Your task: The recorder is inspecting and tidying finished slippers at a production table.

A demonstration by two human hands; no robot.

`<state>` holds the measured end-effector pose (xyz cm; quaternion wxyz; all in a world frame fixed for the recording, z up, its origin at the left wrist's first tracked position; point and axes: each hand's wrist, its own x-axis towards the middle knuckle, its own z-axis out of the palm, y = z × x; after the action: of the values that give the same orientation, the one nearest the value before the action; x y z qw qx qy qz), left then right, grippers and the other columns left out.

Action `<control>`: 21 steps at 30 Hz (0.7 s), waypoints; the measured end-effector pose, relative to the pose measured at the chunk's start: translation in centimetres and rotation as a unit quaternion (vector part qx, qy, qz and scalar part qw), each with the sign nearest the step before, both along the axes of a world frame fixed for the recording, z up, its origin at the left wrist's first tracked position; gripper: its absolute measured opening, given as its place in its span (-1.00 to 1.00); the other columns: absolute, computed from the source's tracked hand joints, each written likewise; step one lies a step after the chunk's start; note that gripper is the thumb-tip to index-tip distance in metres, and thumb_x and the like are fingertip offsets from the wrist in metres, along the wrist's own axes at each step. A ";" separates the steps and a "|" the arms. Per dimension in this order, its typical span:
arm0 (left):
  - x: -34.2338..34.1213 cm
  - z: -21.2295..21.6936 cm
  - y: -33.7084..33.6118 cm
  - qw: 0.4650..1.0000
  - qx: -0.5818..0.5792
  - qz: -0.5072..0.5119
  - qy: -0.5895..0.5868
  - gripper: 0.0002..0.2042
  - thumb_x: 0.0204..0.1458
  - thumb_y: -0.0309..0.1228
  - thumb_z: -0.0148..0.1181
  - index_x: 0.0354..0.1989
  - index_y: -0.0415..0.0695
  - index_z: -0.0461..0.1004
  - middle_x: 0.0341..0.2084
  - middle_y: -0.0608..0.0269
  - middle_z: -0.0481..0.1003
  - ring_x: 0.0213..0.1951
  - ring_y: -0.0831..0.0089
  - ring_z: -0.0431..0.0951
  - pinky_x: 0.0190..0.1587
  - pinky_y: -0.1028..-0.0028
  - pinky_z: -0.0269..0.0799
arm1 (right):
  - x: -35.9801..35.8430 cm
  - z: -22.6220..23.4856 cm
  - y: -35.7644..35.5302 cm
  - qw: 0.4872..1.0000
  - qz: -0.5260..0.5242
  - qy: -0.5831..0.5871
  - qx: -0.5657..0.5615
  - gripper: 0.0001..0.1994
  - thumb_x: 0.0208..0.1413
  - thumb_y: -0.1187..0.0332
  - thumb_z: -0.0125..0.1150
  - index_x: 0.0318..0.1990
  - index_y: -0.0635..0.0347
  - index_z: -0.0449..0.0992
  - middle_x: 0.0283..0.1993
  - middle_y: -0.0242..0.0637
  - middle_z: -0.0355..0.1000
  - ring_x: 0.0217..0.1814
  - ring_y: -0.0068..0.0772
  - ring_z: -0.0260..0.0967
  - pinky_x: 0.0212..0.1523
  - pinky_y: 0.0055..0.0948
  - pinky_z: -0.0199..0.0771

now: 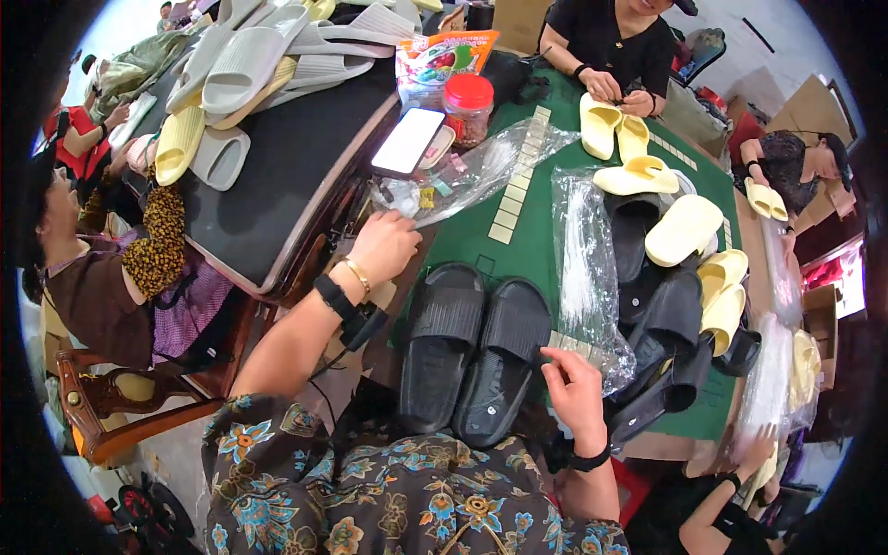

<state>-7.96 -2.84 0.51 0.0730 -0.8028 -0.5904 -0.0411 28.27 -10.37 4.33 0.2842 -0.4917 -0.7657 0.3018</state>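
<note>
A pair of black slide slippers (444,347) lies side by side in front of me, toes away, at the near edge of the green table. My left hand (384,248) is beyond the left slipper, at the edge of a clear plastic bag (467,185); its fingers are slightly bent and apart, and nothing shows in them. Small tags or packets, one of them yellow (426,198), lie by that bag near my fingertips. Beside the right slipper (504,370) is my right hand (575,393), thumb apart from the fingers, empty.
Clear plastic with white strips (580,268) lies right of the slippers, beside a pile of black (661,324) and yellow slippers (684,229). A phone (407,141), red-lidded jar (469,106) and grey slippers (242,69) are at the left. Other people handle slippers around the tables.
</note>
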 end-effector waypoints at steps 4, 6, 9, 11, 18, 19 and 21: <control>1.4 0.0 -1.7 0.986 0.055 -0.004 -0.156 -0.85 -0.01 -0.30 0.18 -0.38 -0.07 0.59 -0.37 0.26 0.49 -0.21 0.20 0.50 -0.15 0.25 0.42 | 0.3 0.0 0.6 0.999 -0.039 -0.017 -0.017 -0.82 0.04 0.48 0.19 -0.17 0.24 0.55 -0.35 -0.11 0.49 -0.40 -0.18 0.44 -0.34 -0.34 0.44; 2.8 0.6 -2.5 0.973 -0.001 0.067 -0.221 -0.79 0.00 -0.25 0.20 -0.43 -0.14 0.59 -0.39 0.11 0.53 -0.32 0.09 0.53 -0.28 0.22 0.45 | 0.5 -1.1 1.1 0.996 -0.088 0.013 -0.006 -0.83 0.06 0.47 0.19 -0.18 0.27 0.54 -0.37 -0.10 0.50 -0.43 -0.19 0.45 -0.35 -0.33 0.45; 3.6 1.2 -2.9 0.964 -0.104 0.135 -0.203 -0.72 0.00 -0.18 0.18 -0.51 -0.16 0.58 -0.48 0.07 0.55 -0.36 0.09 0.55 -0.27 0.18 0.47 | 0.6 -1.6 2.3 0.991 -0.127 0.005 -0.040 -0.82 0.06 0.47 0.19 -0.18 0.30 0.53 -0.39 -0.08 0.50 -0.44 -0.19 0.46 -0.35 -0.32 0.45; 3.9 1.4 -2.7 0.960 -0.117 0.137 -0.216 -0.70 -0.02 -0.17 0.20 -0.52 -0.18 0.59 -0.52 0.05 0.55 -0.36 0.09 0.57 -0.27 0.18 0.48 | 0.6 -1.1 2.4 0.989 -0.143 -0.005 -0.046 -0.84 0.05 0.41 0.21 -0.25 0.31 0.54 -0.42 -0.06 0.50 -0.43 -0.14 0.48 -0.36 -0.29 0.45; 4.1 -0.3 -2.4 0.959 -0.090 0.133 -0.235 -0.78 -0.04 -0.26 0.18 -0.51 -0.16 0.59 -0.49 0.02 0.55 -0.34 0.08 0.57 -0.27 0.18 0.48 | -1.2 0.2 -1.6 0.990 0.014 -0.076 -0.120 -0.79 0.06 0.25 0.22 -0.36 0.23 0.54 -0.40 -0.04 0.48 -0.33 0.03 0.46 -0.33 -0.17 0.45; 4.1 -0.2 -2.3 0.964 -0.068 0.127 -0.225 -0.80 -0.04 -0.29 0.17 -0.51 -0.16 0.58 -0.48 0.03 0.54 -0.35 0.07 0.56 -0.27 0.17 0.48 | -1.7 0.2 -2.4 0.991 0.049 -0.051 -0.113 -0.80 0.05 0.25 0.22 -0.35 0.21 0.55 -0.38 -0.06 0.49 -0.31 0.02 0.47 -0.31 -0.17 0.46; 4.5 0.1 -2.3 0.960 -0.054 0.115 -0.250 -0.81 -0.04 -0.30 0.16 -0.51 -0.16 0.57 -0.48 0.04 0.54 -0.35 0.06 0.56 -0.27 0.16 0.47 | -2.6 0.0 -4.1 0.988 0.056 -0.073 -0.125 -0.73 0.05 0.27 0.24 -0.11 0.15 0.51 -0.24 -0.10 0.43 -0.20 0.01 0.42 -0.20 -0.19 0.45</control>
<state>-3.43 -5.15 0.57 -0.1160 -0.6962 -0.6796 -0.1999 25.71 -14.51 4.30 0.1466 -0.5000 -0.7671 0.3743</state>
